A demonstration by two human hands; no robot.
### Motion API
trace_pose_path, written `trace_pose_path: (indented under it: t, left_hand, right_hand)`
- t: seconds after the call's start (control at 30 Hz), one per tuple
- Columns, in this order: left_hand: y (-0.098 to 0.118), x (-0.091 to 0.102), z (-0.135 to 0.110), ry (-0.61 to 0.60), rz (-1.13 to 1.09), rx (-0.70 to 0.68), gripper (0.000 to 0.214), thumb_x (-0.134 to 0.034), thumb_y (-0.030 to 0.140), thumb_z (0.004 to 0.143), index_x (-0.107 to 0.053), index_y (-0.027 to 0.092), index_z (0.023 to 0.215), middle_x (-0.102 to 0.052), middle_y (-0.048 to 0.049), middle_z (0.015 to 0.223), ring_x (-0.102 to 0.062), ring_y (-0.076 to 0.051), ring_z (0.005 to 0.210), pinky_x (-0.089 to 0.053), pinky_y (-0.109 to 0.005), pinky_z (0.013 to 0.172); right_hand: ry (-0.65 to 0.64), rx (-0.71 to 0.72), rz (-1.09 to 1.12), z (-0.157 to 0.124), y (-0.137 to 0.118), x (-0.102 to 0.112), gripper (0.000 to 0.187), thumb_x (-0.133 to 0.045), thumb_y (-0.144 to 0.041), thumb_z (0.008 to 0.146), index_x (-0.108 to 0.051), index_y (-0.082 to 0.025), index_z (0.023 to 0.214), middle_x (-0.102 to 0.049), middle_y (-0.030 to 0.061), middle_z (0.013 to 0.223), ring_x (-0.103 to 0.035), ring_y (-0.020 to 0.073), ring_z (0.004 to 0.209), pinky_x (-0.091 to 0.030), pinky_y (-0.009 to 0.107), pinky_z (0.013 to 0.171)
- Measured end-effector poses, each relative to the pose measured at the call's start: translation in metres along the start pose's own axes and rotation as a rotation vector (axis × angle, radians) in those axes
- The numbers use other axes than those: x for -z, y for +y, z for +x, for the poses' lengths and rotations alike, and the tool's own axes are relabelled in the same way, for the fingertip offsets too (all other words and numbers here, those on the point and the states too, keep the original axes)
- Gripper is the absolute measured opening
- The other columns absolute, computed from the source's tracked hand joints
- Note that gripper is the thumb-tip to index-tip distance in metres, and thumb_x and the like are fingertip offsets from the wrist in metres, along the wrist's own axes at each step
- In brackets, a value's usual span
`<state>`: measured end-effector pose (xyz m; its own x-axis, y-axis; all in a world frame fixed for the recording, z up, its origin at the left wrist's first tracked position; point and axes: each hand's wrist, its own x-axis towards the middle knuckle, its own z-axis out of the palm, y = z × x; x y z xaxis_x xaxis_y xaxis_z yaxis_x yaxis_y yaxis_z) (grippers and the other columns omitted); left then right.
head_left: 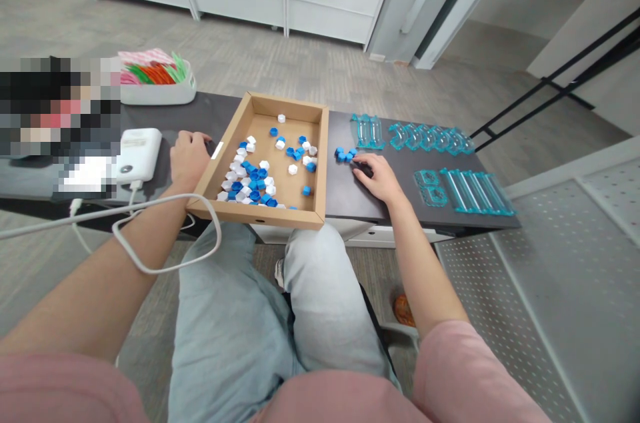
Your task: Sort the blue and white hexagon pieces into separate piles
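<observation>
My right hand point(379, 178) lies low over the dark table to the right of a shallow cardboard box point(323, 163). Its fingers stretch out, and the fingertips meet the edge of a small cluster of blue hexagonal pieces point(344, 155); no piece shows in its grasp. On the box's other side, my left hand point(187, 160) rests on the table close to the left wall, fingers bent loosely and apart. Inside the box are many small white hexagonal pieces point(293, 170) and blue hexagonal pieces point(306, 191), heaped mostly toward the near left corner.
Clear teal plastic parts point(427, 138) lie in groups on the table's right side, with teal tubes point(475, 192) nearer me. At left stand a white power bank point(139, 155) and a white basket point(165, 91) of coloured strips. A white cable point(165, 270) crosses above my left forearm.
</observation>
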<state>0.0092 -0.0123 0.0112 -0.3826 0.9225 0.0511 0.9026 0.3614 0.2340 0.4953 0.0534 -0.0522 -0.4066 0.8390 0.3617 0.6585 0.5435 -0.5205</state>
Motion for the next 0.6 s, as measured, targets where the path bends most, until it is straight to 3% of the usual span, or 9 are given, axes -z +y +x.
trace_pose_path:
  t: [0.17, 0.27, 0.43, 0.6]
  left_hand:
    - [-0.0008, -0.0002, 0.0008, -0.008, 0.002, -0.001, 0.06, -0.04, 0.028, 0.108, -0.066, 0.006, 0.157, -0.058, -0.0319, 0.165, -0.06, -0.046, 0.15, -0.048, -0.055, 0.126]
    - [-0.001, -0.0001, 0.0011, -0.011, 0.006, -0.004, 0.061, -0.039, 0.028, 0.108, -0.065, 0.004, 0.158, -0.056, -0.0329, 0.165, -0.06, -0.046, 0.15, -0.047, -0.056, 0.127]
    - [-0.0021, -0.0017, 0.0017, 0.003, 0.011, 0.001, 0.057, -0.041, 0.027, 0.109, -0.066, 0.008, 0.157, -0.058, -0.0316, 0.165, -0.061, -0.044, 0.15, -0.048, -0.054, 0.127]
    - [-0.0023, -0.0025, 0.0014, 0.017, 0.001, -0.011, 0.056, -0.041, 0.026, 0.108, -0.067, 0.007, 0.154, -0.058, -0.0336, 0.163, -0.061, -0.046, 0.149, -0.048, -0.057, 0.125]
  right_hand:
    - [0.022, -0.05, 0.013, -0.0015, 0.0026, 0.0, 0.046, -0.077, -0.04, 0.1, -0.077, -0.027, 0.144, -0.078, 0.0169, 0.153, -0.076, 0.0374, 0.124, -0.063, 0.062, 0.114]
    - [0.001, -0.051, -0.014, -0.0011, 0.0037, -0.0003, 0.058, -0.076, -0.041, 0.101, -0.072, -0.025, 0.156, -0.078, 0.0178, 0.155, -0.077, 0.0389, 0.126, -0.06, 0.064, 0.118]
    - [-0.062, 0.013, -0.049, 0.0012, 0.0006, 0.0, 0.055, -0.068, -0.04, 0.107, -0.073, -0.031, 0.161, -0.076, 0.0114, 0.164, -0.07, 0.0406, 0.151, -0.049, 0.07, 0.131]
    - [-0.086, 0.023, -0.07, 0.0003, -0.0008, 0.0004, 0.056, -0.066, -0.042, 0.109, -0.073, -0.033, 0.163, -0.075, 0.0084, 0.167, -0.068, 0.0407, 0.152, -0.049, 0.071, 0.13]
